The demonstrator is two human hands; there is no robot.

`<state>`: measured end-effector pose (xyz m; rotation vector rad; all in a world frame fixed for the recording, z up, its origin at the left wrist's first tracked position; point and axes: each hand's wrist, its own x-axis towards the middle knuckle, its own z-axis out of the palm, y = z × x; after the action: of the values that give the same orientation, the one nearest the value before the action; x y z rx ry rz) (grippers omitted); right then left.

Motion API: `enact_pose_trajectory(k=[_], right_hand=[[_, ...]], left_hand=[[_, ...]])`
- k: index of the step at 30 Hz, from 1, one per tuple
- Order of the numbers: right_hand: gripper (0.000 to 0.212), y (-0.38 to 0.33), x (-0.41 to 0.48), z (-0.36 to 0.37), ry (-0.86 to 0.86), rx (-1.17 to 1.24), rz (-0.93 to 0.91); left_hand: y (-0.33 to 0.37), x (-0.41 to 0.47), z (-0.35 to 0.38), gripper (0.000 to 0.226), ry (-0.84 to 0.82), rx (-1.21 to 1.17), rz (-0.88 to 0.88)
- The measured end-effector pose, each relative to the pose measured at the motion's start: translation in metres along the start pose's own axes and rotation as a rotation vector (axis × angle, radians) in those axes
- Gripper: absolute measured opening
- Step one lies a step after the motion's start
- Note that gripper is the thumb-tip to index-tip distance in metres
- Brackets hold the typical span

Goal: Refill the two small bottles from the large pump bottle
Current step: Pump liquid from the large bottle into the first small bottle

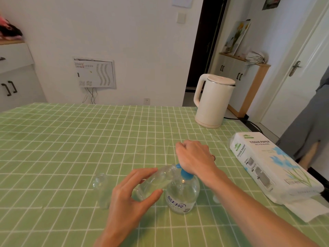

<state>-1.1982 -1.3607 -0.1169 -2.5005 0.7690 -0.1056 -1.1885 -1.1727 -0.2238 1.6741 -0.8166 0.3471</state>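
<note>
Head view, left hand tilting small bottle

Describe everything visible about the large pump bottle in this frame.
The pump bottle is round, clear plastic, holding clear liquid, with a blue pump head and collar and a white label with blue print on its front. It stands upright on the green checked tablecloth. The right hand rests on top of the pump. The left hand holds a small clear bottle tilted, its mouth at the pump spout. How full it is cannot be told.
</note>
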Motion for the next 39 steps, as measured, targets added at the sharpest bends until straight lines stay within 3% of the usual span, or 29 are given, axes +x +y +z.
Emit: enact_pose_trajectory(k=[35,39], right_hand=[[0.038,0.007,0.008,0.007,0.032,0.016,-0.082],[0.046,0.012,0.008,0.006,0.054,0.191,-0.099]], left_hand=[[-0.002,0.0,0.0,0.049,0.003,0.003,-0.004],[-0.001,-0.001,0.0,0.045,0.002,-0.017,-0.007]])
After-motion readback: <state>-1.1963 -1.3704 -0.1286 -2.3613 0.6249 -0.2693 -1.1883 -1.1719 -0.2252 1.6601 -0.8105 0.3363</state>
